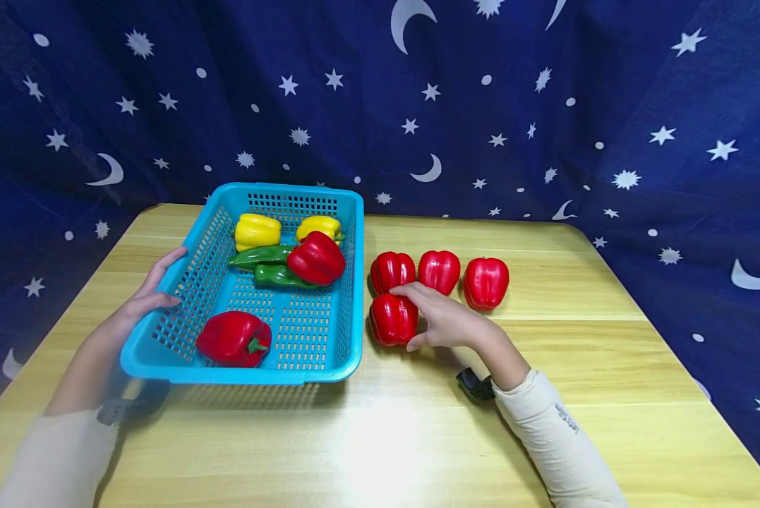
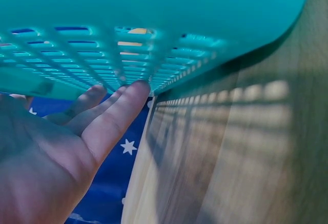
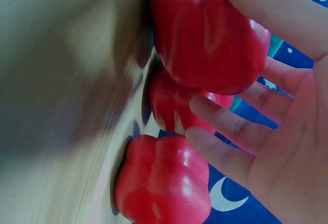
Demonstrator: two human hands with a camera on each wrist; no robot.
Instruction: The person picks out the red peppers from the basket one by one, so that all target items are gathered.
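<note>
One red pepper (image 1: 392,323) between loosely spread right fingers (image 3: 230,124), left fingers (image 2: 114,120) (nearly straight) against a blue basket (image 1: 240,375).

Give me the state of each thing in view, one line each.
Basket, upright, partly filled
Yellow peppers, inside basket
Green peppers, inside basket, lying down
Red peppers, two inside basket, four outside
Left hand, open, fingers at basket's side
Right hand, open, at nearest outside red pepper

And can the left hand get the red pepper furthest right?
Probably not from there: the left hand is at the left side of the basket, which stands between it and that red pepper.
</note>
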